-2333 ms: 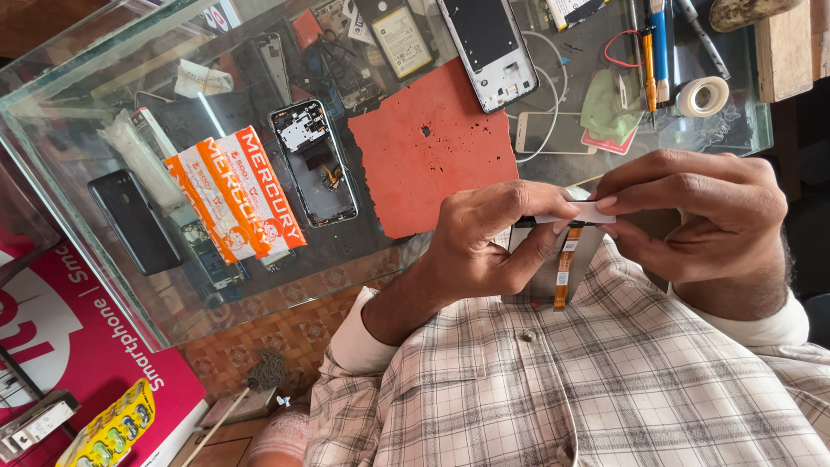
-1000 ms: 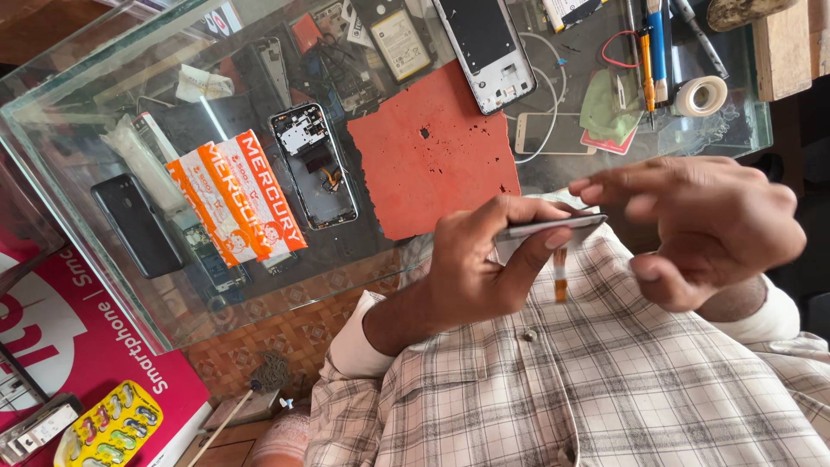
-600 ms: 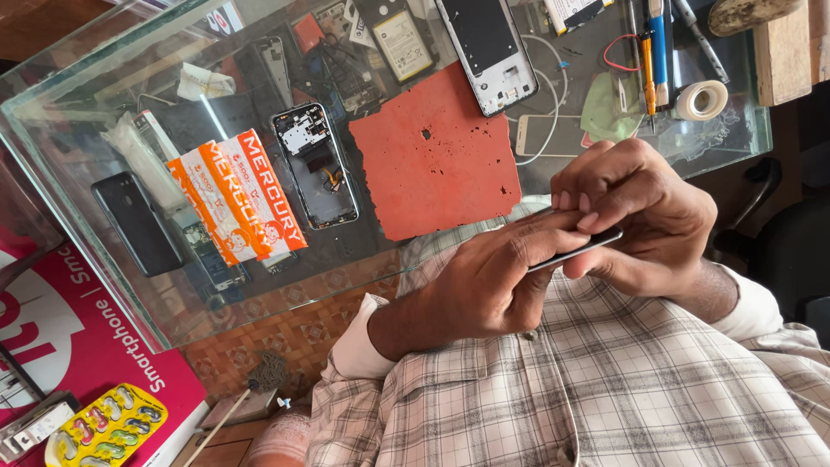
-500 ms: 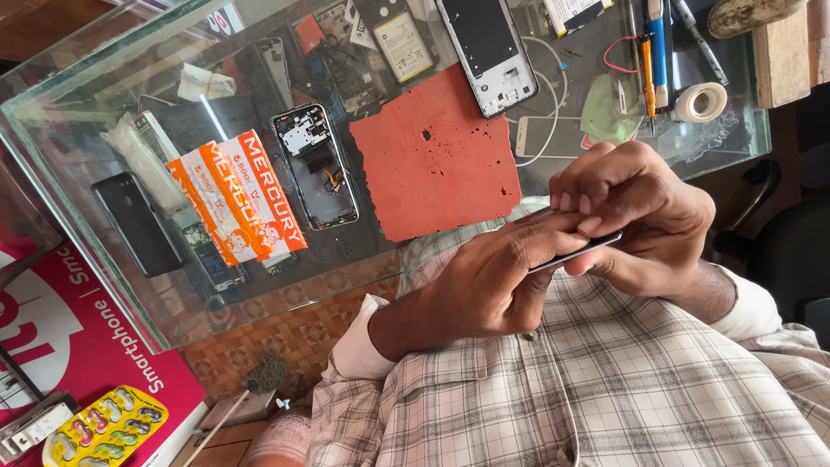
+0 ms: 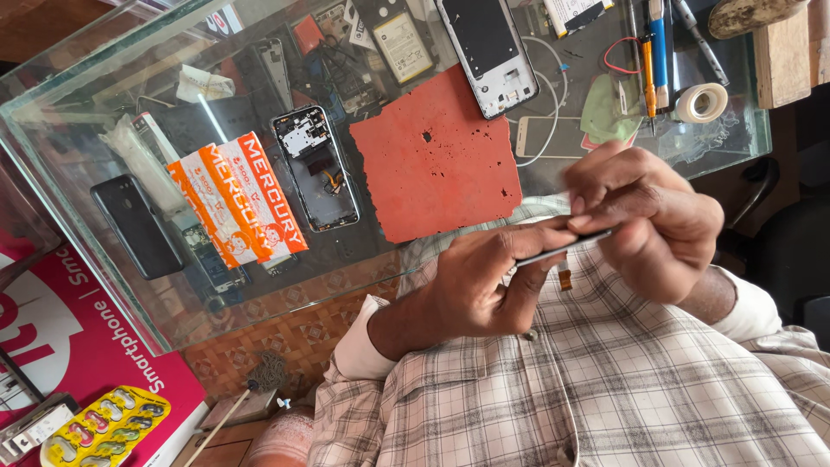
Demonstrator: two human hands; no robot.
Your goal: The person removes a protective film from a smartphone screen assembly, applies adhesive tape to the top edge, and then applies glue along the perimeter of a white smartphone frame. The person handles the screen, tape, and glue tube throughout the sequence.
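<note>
In front of the chest, just short of the glass bench [image 5: 60,173], both hands are gripping a thin phone panel [image 5: 562,249], now turned edge-on.
The left hand [image 5: 484,281] is cradling it underneath. The right hand [image 5: 657,216], having closed in, is pinching its upper edge, with an orange ribbon [image 5: 566,278] dangling.

Premises appear to be a phone repair counter. A glass-topped counter [image 5: 104,259] carries an opened phone [image 5: 316,169] at 10 o'clock, a stripped phone frame [image 5: 491,52] and spare battery [image 5: 402,45] at 12, a red work mat [image 5: 437,156], and screwdrivers [image 5: 653,52] and tape roll [image 5: 702,102] at 1.
</note>
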